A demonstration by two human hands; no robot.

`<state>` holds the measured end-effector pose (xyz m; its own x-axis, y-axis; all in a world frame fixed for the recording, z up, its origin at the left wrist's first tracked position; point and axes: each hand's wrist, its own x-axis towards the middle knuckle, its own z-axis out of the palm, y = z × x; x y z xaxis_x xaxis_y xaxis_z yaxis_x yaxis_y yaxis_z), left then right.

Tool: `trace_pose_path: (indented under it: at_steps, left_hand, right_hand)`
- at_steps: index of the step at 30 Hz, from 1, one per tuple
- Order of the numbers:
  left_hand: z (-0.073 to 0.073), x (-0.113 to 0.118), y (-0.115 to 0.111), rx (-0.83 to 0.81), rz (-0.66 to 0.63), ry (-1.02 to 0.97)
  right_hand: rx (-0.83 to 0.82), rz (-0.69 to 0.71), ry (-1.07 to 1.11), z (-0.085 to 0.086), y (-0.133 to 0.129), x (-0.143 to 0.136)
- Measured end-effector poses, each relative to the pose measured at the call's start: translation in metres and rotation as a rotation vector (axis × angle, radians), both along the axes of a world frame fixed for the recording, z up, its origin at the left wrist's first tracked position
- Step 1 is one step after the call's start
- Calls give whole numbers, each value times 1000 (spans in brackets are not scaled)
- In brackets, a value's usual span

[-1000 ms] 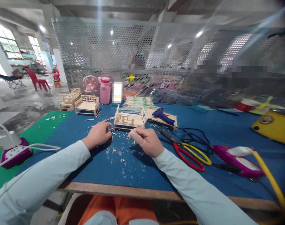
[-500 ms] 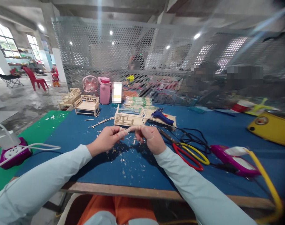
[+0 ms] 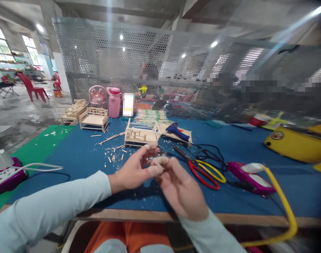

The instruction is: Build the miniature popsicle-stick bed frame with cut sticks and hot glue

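My left hand point(image 3: 136, 167) is over the blue table mat, thumb and fingers apart, with no object visible in it. Its thumb tip meets the fingertips of my right hand point(image 3: 183, 188), which is closed with its fingers curled in. Whatever is between those fingertips, if anything, is too small to make out. Pale coverings show on some fingertips. Just behind my hands stands a small wooden model bench point(image 3: 141, 135), its back a lattice of thin sticks. Beside it a blue glue gun point(image 3: 177, 131) rests on a pale board.
Scissors point(image 3: 205, 172) with red and yellow handles lie right, near black cable and a purple power strip point(image 3: 251, 177). Finished-looking model benches point(image 3: 94, 117), a pink bottle point(image 3: 114, 102) and bundled sticks point(image 3: 151, 116) stand behind. A yellow container point(image 3: 294, 142) is far right. Stick scraps litter the mat.
Both hands have come nearer to me, the right one turning palm inward. The left fingers have spread from their pinch. The view has shifted slightly to the right.
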<state>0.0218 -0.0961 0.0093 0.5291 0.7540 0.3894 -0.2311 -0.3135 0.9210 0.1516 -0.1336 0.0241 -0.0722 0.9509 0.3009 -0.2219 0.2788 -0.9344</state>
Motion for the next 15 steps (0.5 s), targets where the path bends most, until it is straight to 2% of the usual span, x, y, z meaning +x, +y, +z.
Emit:
trace_pose_path:
  at_steps: [2, 4, 6, 8, 10, 12, 13, 15]
  left_hand:
    - [1, 17, -12, -46, 3, -28]
    - [-4, 31, -22, -150, 80, -78]
    - [-11, 40, -28, -299, -23, -106]
    - [-17, 42, -30, -436, -147, -94]
    - [-17, 40, -32, -529, -188, -78]
    - [-12, 33, -35, -556, -182, -94]
    - [-9, 29, -37, -526, -200, -96]
    - [-2, 19, -40, -372, -292, -28]
  right_hand:
    - [-18, 32, 106, -11, -18, -12]
    - [-32, 3, 197, -17, -27, -13]
    - [-21, -78, 235, -16, -28, -7]
    - [105, -250, 235, -12, -27, -2]
    - [344, -533, 202, -8, -25, 1]
    - [541, -778, 39, -8, -26, 2]
    - [594, -827, -118, -10, -26, 4]
    - [603, -793, -476, -13, -26, 13]
